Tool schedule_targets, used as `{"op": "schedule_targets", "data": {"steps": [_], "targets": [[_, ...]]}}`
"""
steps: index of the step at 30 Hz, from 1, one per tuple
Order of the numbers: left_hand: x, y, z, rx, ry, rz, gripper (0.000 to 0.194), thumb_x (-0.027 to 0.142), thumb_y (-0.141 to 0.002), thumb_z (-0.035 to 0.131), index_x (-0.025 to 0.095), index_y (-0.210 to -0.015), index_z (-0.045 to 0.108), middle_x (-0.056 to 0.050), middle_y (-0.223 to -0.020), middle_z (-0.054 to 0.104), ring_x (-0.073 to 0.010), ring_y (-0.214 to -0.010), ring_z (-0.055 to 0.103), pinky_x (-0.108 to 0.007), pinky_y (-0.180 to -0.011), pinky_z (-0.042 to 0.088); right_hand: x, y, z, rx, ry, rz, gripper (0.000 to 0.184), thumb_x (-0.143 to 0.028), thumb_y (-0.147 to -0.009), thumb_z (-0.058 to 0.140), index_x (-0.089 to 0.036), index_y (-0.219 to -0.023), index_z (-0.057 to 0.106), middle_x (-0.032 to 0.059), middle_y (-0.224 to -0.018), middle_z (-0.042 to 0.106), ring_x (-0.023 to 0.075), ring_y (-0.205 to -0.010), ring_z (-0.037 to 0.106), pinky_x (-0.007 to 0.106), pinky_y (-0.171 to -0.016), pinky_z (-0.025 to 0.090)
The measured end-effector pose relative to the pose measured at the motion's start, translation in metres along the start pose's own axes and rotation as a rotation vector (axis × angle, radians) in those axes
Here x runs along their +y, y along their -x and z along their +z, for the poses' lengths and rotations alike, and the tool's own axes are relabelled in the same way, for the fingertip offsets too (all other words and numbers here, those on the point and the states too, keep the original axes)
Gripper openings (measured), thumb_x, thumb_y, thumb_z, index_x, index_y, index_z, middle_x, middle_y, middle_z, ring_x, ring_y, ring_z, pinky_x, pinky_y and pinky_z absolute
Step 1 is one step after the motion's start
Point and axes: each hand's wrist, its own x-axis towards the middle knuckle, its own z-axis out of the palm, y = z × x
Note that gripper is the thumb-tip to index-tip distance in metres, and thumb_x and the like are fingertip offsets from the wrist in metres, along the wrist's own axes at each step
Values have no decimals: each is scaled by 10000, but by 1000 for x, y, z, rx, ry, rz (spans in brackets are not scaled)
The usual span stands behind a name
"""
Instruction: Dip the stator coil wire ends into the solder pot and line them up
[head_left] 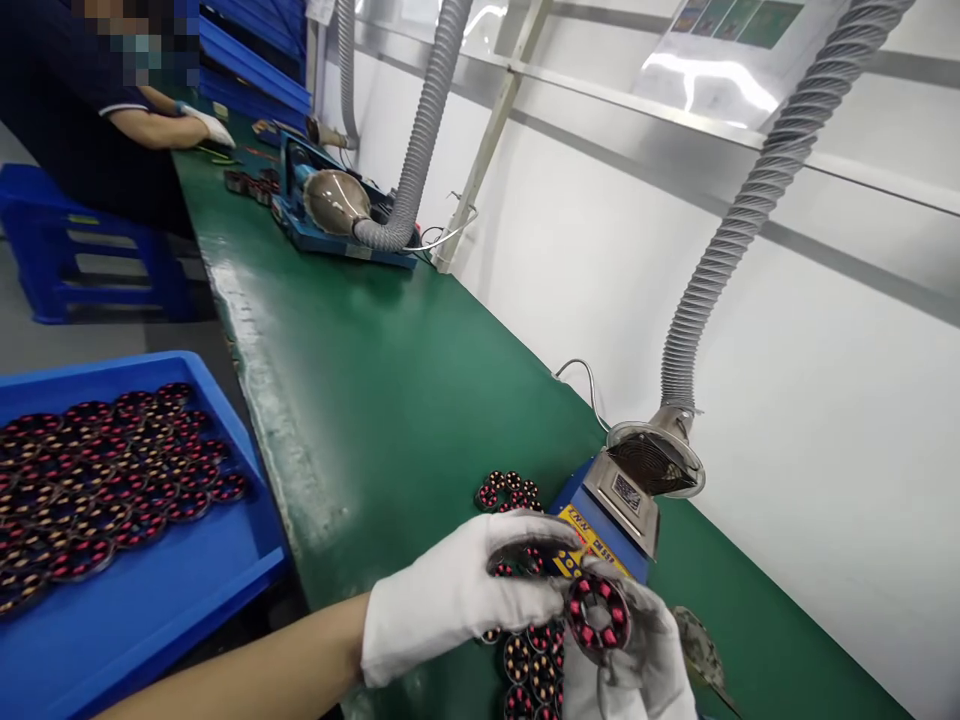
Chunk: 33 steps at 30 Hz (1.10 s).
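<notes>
My right hand (637,650), in a white glove with darkened fingers, grips a ring-shaped motor stator (598,613) with red coils around an open centre. From the left, my left hand (472,585), also in a white glove, curves toward it. The left thumb is at the stator's left edge and the fingers arch above; the exact contact of the fingertips is hard to make out. Below and behind the hands, more stators (529,665) with red and tan coils lie on the green bench (375,380). The hands partly hide them.
A blue machine (607,515) with a metal top stands under a fume hood (656,458) and its grey hose (739,220). At left, a blue tray (165,600) holds many stators. Farther off are another hooded machine (337,205), a blue stool (97,240) and a co-worker's gloved hand (210,128).
</notes>
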Motion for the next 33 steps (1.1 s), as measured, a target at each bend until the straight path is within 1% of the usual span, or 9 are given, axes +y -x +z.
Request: {"op": "schedule_targets", "data": {"steps": [6,12,16,19,21,24,26,29,33], "targets": [[9,-1,15,8,208,-32,261,247,-719,744,168,-962,694,-57,-987,689,-204,-929,629,-279,-826,492,7,3,2,62,-191,97,235,-340,-838,595,-388,-1067,591,-4,-1064,665,221,-1022,624,439,-914,500],[-1,-6,19,151,292,-50,206,252,-629,800,140,-784,722,-51,-833,690,-158,-792,616,-247,-761,486,7,5,13,127,-140,53,294,-370,-752,696,-259,-1016,628,50,-1048,673,236,-993,631,408,-873,511],[-3,-12,15,227,399,29,244,294,-590,838,157,-746,710,-13,-752,671,-110,-723,588,-196,-720,463,6,7,25,162,-268,101,337,-398,-688,752,-268,-979,645,21,-961,696,192,-919,650,308,-786,539],[7,-13,11,332,486,203,188,297,-636,814,199,-751,703,18,-794,671,-96,-799,586,-183,-811,443,8,7,24,117,-329,126,340,-418,-677,753,-288,-974,650,2,-945,698,173,-869,655,286,-737,549],[14,-11,9,301,427,205,161,251,-671,785,214,-803,701,17,-847,677,-103,-835,593,-198,-829,448,14,5,17,82,-298,116,315,-433,-715,715,-297,-991,650,18,-963,698,189,-852,658,318,-725,553],[17,-6,12,76,280,-74,323,135,-640,760,218,-944,686,-7,-880,683,-128,-785,613,-232,-732,488,27,1,-1,-1,-162,51,298,-436,-742,684,-298,-1005,660,42,-948,706,233,-830,666,375,-705,555],[15,-4,16,-8,258,-184,330,100,-620,725,189,-937,696,-23,-864,686,-139,-752,615,-243,-696,495,35,2,-11,-27,-89,11,310,-409,-727,703,-297,-1014,664,43,-944,708,249,-827,668,390,-704,554],[9,-5,24,38,299,-149,178,108,-600,706,142,-773,725,-31,-780,686,-117,-682,601,-211,-656,479,38,8,-11,36,-96,25,368,-369,-732,707,-289,-1084,635,65,-980,697,264,-886,659,428,-754,541],[3,-10,25,127,378,-101,145,200,-574,793,139,-678,712,-27,-688,668,-104,-615,578,-191,-595,458,28,15,9,95,-175,94,349,-381,-718,725,-283,-1043,646,65,-955,697,246,-896,655,420,-782,536]]}}
